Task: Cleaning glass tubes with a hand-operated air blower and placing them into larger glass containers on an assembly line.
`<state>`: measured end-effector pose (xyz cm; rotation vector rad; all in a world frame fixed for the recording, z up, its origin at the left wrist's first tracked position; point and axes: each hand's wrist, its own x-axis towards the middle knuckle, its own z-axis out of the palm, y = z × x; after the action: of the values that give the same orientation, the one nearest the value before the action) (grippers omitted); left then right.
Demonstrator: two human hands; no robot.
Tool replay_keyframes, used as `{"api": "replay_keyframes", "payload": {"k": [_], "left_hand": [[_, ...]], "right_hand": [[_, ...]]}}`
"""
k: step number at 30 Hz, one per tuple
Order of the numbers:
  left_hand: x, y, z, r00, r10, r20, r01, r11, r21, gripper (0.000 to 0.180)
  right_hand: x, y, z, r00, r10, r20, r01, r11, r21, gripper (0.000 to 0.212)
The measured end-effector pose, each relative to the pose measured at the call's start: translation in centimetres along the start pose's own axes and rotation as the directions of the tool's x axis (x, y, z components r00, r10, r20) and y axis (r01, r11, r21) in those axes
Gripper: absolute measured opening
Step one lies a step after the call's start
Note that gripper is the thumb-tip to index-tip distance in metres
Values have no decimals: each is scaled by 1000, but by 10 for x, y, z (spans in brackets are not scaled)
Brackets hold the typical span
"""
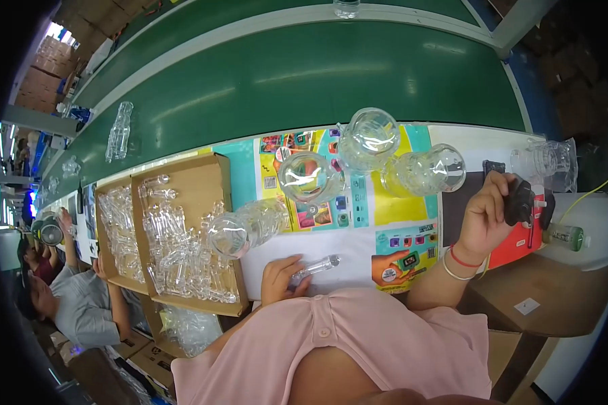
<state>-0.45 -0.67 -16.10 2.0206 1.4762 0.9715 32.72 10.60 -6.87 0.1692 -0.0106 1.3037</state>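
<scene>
Close to my body, my left hand (282,278) has its fingers curled on the near end of a small clear glass tube piece (321,266), which points right over white paper. At the right, my right hand (486,214) is raised and closed on a black object (519,201); its exact kind is not clear. Ahead stand or lean several clear glass vessels with round bases: one tall vessel (370,138), one beside it (425,170), one in the middle (307,177) and one by the box (240,229).
A divided cardboard box (235,196) full of small glass pieces lies left. Beyond runs a green conveyor belt (277,74) carrying a glass piece (119,131). A red sheet (513,244), a green bottle (566,237) and a cardboard carton (554,297) are right. A co-worker (88,307) sits left.
</scene>
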Motion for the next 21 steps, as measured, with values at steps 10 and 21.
{"api": "replay_keyframes", "payload": {"k": [10,21], "left_hand": [[0,5,4,1000,-12,12,11,996,86,37],[0,6,5,999,36,25,-38,993,115,33]], "right_hand": [[3,-4,-6,996,59,-68,-52,994,94,24],[7,-8,-11,994,60,-95,-49,992,116,27]]}}
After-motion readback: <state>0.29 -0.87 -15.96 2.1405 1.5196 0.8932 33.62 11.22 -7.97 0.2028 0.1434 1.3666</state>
